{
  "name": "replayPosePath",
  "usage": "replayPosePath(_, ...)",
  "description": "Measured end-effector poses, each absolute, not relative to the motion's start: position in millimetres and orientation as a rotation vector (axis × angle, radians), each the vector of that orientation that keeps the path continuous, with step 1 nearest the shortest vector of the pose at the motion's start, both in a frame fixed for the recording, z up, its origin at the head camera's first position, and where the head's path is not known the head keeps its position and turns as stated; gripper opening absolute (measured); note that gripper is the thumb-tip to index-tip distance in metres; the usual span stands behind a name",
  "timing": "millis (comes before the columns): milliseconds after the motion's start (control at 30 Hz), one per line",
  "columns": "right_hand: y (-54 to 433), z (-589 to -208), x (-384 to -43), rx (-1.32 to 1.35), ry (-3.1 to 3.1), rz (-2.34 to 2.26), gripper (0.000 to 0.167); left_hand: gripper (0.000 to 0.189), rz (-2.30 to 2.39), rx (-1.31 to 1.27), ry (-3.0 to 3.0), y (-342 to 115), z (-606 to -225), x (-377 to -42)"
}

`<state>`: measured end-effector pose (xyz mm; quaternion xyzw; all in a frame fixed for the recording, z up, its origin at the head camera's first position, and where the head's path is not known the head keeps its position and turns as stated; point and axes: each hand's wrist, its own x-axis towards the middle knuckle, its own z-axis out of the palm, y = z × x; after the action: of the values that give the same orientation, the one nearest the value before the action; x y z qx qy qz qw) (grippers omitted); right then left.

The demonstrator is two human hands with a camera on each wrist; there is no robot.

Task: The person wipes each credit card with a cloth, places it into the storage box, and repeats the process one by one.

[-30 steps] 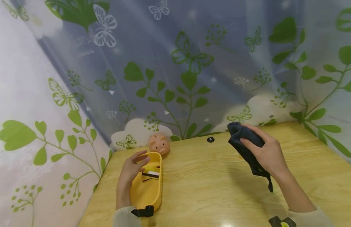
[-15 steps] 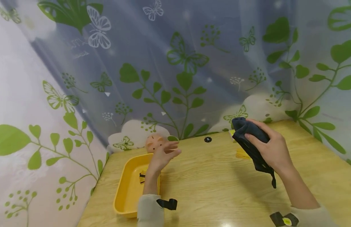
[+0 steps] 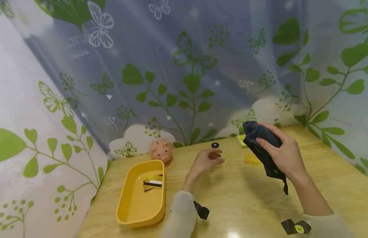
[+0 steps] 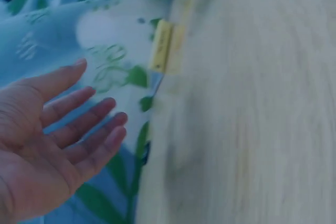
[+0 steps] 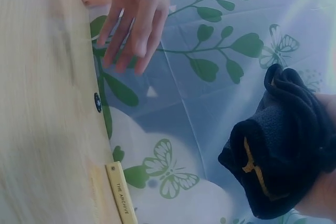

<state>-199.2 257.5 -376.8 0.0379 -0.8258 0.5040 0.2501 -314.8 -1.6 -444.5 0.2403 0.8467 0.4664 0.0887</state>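
Observation:
A dark blue cloth pouch [image 3: 262,134], its cord dangling below, is gripped between the fingers and thumb of my right hand [image 3: 286,153] above the right side of the table. Its folded mouth, with a golden strip inside, faces the camera in the right wrist view. My left hand [image 3: 203,162] is in the air over the table's middle, fingers spread and slightly bent, holding nothing. Left of it stands a yellow tray [image 3: 124,205] with a few yellow and black-striped cards [image 3: 153,183] inside. A yellow block lettered THE ARCHIVE [image 5: 122,193] lies behind the pouch, partly hidden in the head view.
A pink piggy bank [image 3: 161,152] sits at the table's back edge, behind the tray. Also along that edge is a small black disc with white marks [image 3: 215,145]. The patterned curtain [image 3: 160,82] hangs right behind the wooden table [image 3: 225,205].
My left hand has moved right, from over the tray to the table's middle, uncovering the tray and its cards. My right hand still holds the pouch, nearly unmoved.

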Motion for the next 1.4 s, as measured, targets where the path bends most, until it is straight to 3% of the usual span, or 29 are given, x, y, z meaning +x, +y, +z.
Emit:
replayPosePath(500, 290, -377, -203, -0.014, -2.290, 1.379, 0.058, 0.048, 1.426, 0.846, 2.429, 52, -476, -333)
replayPosePath(867, 336, -395, -212, -0.069, -2.297, 1.425, 0.059, 0.051, 1.353, 0.816, 2.450, 79, -489, -322)
replayPosePath(1200, 354, -410, -213, -0.126, -2.305, 1.425, 0.062, 0.069, 1.066, 0.883, 2.553, 99, -495, -316)
replayPosePath(1400, 357, -413, -216, -0.138, -2.310, 1.424, 0.063, 0.054, 0.769, 0.888, 2.681, 104, -493, -313)
